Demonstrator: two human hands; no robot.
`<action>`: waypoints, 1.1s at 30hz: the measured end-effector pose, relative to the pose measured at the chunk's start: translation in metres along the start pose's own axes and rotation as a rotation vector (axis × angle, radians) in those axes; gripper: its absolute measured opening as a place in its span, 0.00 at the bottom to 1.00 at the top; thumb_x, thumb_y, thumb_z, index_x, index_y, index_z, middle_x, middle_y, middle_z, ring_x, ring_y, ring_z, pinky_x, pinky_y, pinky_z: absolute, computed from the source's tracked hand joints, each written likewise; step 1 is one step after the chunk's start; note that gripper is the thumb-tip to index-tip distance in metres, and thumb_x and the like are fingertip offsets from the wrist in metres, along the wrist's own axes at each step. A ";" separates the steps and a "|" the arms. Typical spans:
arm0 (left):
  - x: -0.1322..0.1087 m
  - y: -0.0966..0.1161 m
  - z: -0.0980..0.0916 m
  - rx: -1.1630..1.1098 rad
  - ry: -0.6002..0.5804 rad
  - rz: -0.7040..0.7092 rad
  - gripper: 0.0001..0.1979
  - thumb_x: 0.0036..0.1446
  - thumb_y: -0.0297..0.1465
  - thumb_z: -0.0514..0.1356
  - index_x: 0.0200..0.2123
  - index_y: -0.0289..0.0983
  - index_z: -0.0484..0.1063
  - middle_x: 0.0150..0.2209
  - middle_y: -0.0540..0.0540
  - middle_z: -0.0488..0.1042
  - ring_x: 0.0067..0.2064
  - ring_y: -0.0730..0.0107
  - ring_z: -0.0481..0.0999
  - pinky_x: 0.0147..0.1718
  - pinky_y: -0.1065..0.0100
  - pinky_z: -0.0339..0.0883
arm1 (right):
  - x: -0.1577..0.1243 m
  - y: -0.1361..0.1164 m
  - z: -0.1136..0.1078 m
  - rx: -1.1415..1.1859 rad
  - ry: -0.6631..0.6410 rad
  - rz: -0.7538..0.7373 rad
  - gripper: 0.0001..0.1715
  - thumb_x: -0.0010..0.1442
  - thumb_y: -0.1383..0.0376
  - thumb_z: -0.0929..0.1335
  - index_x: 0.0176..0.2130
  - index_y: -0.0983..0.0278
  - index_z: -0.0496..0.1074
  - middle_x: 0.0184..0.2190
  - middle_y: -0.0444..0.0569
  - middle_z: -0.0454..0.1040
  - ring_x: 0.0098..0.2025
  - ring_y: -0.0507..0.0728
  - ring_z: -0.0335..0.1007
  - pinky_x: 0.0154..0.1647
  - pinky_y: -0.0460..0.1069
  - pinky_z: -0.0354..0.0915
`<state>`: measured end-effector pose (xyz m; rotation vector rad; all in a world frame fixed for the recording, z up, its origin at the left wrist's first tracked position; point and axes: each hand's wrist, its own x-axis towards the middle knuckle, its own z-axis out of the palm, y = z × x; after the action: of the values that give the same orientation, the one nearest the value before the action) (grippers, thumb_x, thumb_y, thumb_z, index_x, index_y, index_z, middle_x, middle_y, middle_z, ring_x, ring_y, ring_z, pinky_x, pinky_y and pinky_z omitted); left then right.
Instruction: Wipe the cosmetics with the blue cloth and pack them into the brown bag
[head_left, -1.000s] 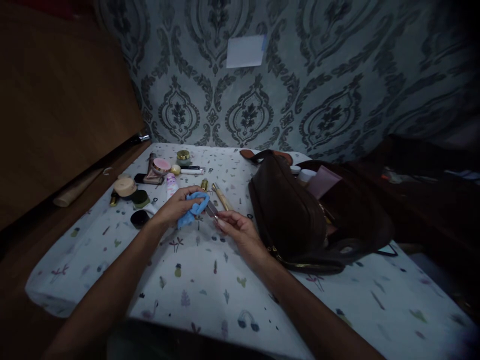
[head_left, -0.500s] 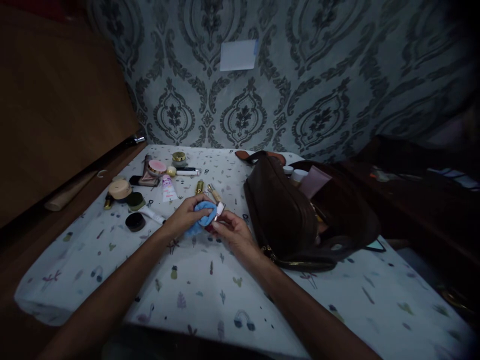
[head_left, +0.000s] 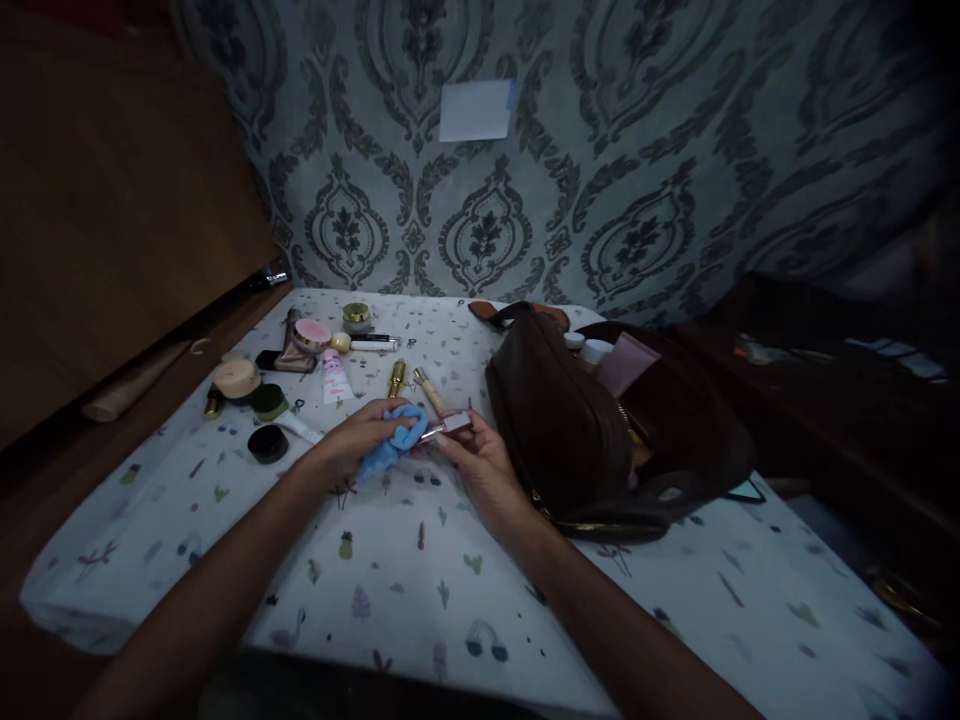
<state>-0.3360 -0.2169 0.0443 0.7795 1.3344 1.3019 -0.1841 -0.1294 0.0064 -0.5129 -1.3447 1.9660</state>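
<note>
Clutching blue cloth (head_left: 388, 448) in left hand (head_left: 365, 432), right hand (head_left: 480, 458) pinching gloss tube (head_left: 452, 424) (sideways, narrow end leftward)

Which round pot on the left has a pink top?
The pink-topped pot at the far end, beside the gold-lidded jar; the others are tan or dark.

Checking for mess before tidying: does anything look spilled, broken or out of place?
No spill or damage shows. The brown bag lies slumped open, a pink item sticking out; cosmetics lie scattered on the sheet.
</note>
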 end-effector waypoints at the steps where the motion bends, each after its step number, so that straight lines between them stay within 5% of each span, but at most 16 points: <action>1: 0.000 0.001 0.000 -0.019 0.024 -0.007 0.18 0.40 0.37 0.72 0.32 0.35 0.72 0.28 0.49 0.76 0.28 0.70 0.76 0.26 0.72 0.67 | 0.000 -0.001 0.000 0.006 -0.004 0.006 0.24 0.43 0.57 0.79 0.38 0.59 0.71 0.33 0.44 0.77 0.36 0.55 0.74 0.44 0.50 0.70; 12: 0.002 0.002 -0.006 0.103 0.128 0.075 0.17 0.39 0.31 0.68 0.36 0.36 0.73 0.27 0.54 0.71 0.25 0.77 0.68 0.25 0.74 0.61 | 0.003 -0.004 -0.004 -0.026 0.091 0.037 0.24 0.46 0.51 0.77 0.36 0.62 0.73 0.30 0.44 0.75 0.26 0.50 0.67 0.21 0.43 0.57; 21: 0.001 0.003 -0.002 0.275 0.143 0.154 0.14 0.45 0.37 0.66 0.34 0.36 0.72 0.27 0.53 0.70 0.29 0.73 0.68 0.27 0.73 0.60 | -0.001 -0.004 -0.001 -0.144 0.006 -0.035 0.19 0.48 0.54 0.76 0.36 0.61 0.73 0.27 0.42 0.73 0.26 0.52 0.70 0.24 0.46 0.62; 26: 0.001 0.000 -0.001 0.161 0.220 0.052 0.20 0.43 0.43 0.69 0.34 0.36 0.70 0.26 0.52 0.73 0.28 0.72 0.72 0.26 0.74 0.64 | -0.001 0.000 -0.001 -0.134 -0.029 -0.064 0.23 0.47 0.53 0.76 0.40 0.60 0.72 0.26 0.42 0.72 0.28 0.53 0.70 0.27 0.46 0.65; 33: 0.001 0.003 0.003 0.037 0.327 0.015 0.25 0.36 0.38 0.72 0.38 0.36 0.70 0.23 0.54 0.72 0.20 0.76 0.69 0.18 0.77 0.60 | -0.005 -0.002 0.000 -0.130 -0.036 -0.151 0.19 0.48 0.57 0.75 0.39 0.62 0.74 0.29 0.43 0.71 0.32 0.52 0.67 0.35 0.46 0.65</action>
<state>-0.3336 -0.2150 0.0472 0.6191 1.6170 1.4642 -0.1801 -0.1333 0.0078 -0.4250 -1.4963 1.7822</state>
